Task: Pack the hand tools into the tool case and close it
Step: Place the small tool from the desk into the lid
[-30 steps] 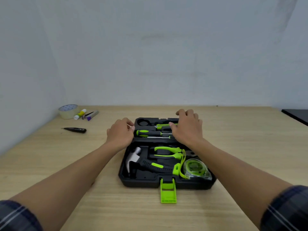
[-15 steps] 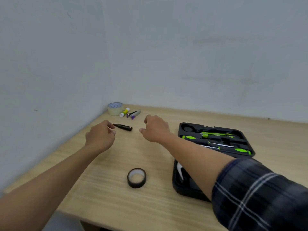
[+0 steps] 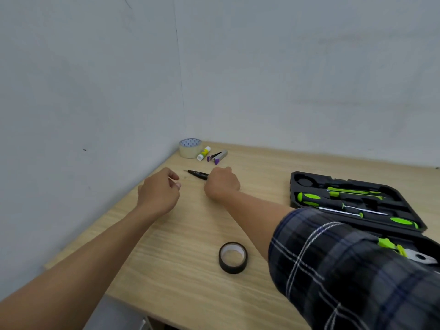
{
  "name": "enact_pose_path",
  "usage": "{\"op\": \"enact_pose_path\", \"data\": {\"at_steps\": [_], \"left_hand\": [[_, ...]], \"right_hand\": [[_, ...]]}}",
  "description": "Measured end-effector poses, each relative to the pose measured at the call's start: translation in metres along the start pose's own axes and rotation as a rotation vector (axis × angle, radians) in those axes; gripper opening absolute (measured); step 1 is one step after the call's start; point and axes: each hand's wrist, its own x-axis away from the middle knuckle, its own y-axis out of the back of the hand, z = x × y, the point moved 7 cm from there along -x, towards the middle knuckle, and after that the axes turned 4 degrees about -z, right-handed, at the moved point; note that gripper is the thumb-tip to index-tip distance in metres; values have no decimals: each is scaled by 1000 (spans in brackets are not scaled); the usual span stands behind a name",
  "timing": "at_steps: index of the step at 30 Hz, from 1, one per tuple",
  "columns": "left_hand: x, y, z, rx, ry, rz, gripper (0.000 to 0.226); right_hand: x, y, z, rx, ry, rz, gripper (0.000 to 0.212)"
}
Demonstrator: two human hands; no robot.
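Observation:
A black pen-shaped tester lies on the wooden table near the far left corner. My right hand reaches across and curls over its right end, hiding that end. My left hand hovers just left of the tester, fingers loosely curled with nothing in them. The black tool case lies open at the right; green-handled screwdrivers sit in its far half. My right sleeve hides most of the near half, where only a bit of green tool shows.
A roll of black tape lies on the table under my right forearm. In the far corner stand a clear tape roll, a glue stick and a grey and purple stapler. Walls close in behind and to the left.
Both hands left the case and swung left toward the corner. My right hand, beside the tester half a second ago, has now closed over its end. My view turned left.

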Motion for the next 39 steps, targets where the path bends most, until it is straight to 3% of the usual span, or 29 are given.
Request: {"op": "enact_pose_path", "data": {"at_steps": [9, 17, 28, 39], "left_hand": [[-2, 17, -22, -59, -68, -58, 15], [24, 16, -138, -205, -434, -90, 31], [101, -42, -279, -182, -760, 121, 15], [131, -116, -346, -169, -868, 252, 13]], "right_hand": [[4, 32, -20, -184, 55, -62, 25], [43, 129, -89, -287, 184, -162, 9], [116, 226, -221, -268, 207, -232, 17], [119, 246, -315, -267, 69, -297, 15]]}}
